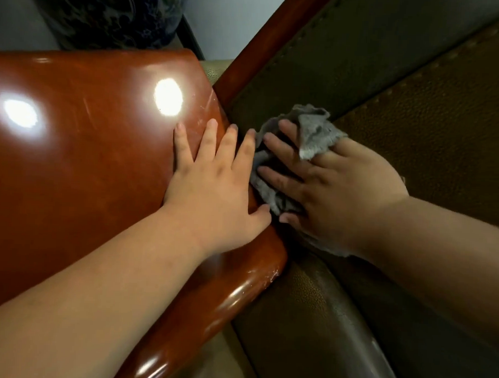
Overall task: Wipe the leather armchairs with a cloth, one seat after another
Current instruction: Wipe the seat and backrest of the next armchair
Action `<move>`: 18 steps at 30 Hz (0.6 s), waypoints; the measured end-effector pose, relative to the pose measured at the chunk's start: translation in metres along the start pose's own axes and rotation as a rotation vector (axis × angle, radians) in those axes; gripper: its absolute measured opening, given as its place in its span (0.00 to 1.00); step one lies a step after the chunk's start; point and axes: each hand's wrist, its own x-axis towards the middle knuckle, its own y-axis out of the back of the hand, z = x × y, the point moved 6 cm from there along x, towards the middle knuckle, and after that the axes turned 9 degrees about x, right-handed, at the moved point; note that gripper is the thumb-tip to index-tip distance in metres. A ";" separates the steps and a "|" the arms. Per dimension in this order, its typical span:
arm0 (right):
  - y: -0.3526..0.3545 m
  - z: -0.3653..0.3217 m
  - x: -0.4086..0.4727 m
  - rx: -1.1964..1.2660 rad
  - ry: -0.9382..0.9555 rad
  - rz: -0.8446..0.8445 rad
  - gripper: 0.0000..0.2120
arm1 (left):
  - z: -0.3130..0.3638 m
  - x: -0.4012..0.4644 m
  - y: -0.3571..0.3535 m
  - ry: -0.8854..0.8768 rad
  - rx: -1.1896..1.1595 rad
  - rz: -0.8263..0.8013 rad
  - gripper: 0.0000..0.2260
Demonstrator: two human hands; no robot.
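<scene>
A crumpled grey cloth (309, 134) lies in the gap between the glossy reddish-brown wooden armrest (88, 160) and the dark brown leather of the armchair (428, 133). My right hand (336, 192) presses the cloth against the leather with spread fingers; one flap of cloth folds over two of its fingers. My left hand (214, 184) rests flat on the armrest's right edge, fingers straight, thumb near the cloth. The lower part of the cloth is hidden under my right palm.
A wooden frame rail (265, 39) runs diagonally up behind the cloth. A rounded leather cushion edge (317, 318) lies below my right hand. A dark patterned vase (113, 14) stands behind the armrest at the upper left.
</scene>
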 end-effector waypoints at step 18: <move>-0.015 0.010 -0.051 -0.044 -0.016 0.085 0.33 | 0.010 -0.002 -0.001 -0.035 -0.013 -0.019 0.50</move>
